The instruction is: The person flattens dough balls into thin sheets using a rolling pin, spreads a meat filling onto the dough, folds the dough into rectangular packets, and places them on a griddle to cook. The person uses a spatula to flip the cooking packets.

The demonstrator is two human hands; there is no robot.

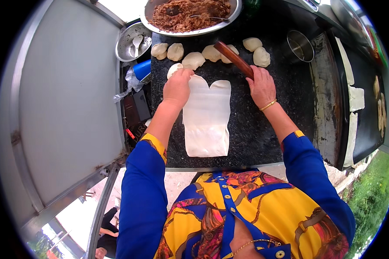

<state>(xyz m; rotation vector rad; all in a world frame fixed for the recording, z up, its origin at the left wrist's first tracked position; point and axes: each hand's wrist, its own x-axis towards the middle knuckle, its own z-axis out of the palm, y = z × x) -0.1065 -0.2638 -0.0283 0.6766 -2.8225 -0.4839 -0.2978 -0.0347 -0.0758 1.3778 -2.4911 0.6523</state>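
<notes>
A long sheet of rolled white dough lies in front of me on the black speckled stone worktop. Its lower part is folded over, and the far end splits into two rounded lobes. My left hand pinches the far left corner of that sheet; the fingertips are partly hidden. Just beyond those knuckles sits a small dough ball. In my right hand is a dark wooden rolling pin, held by its near end and slanting away to the left over more dough balls.
A steel bowl of minced filling with a spoon stands at the back. Left are a metal bowl with a white spoon and a blue cup. Right are a steel pot and a griddle with dough pieces. Someone sits lower left.
</notes>
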